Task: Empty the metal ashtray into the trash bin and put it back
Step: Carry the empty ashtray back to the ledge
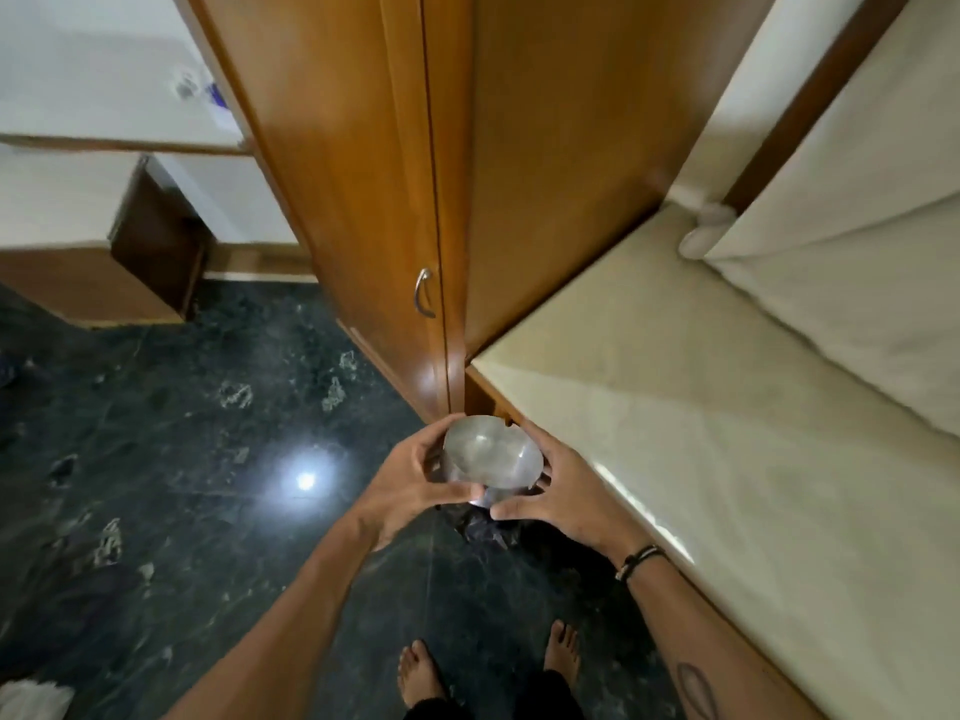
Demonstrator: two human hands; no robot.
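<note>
In the head view, the ashtray is a little below the centre of the frame, held in the air between both hands over the dark floor. The left hand is on its left side, the fingers curled around the rim and the thumb under the near edge. The right hand is on its right side, fingers spread and bent around the wall, thumb pointing left under the base. Both hands are half closed on the metal, so the ashtray is carried by the two together and neither is clearly nearer. It is round, so it has no long axis; its opening faces up and a little toward the camera, and the inside looks bare and shiny, though small ash would be hard to see. Both forearms come from the bottom of the frame and meet at the ashtray, with a dark band on the right wrist. Just below the hands there is a dark crumpled shape on the floor; it may be the liner of the bin, but I cannot tell. The pale counter lies to the right of the hands, near the right hand, and the cabinet stands behind. I judge that the counter is where the ashtray goes back, so the coming move would go to the right.
</note>
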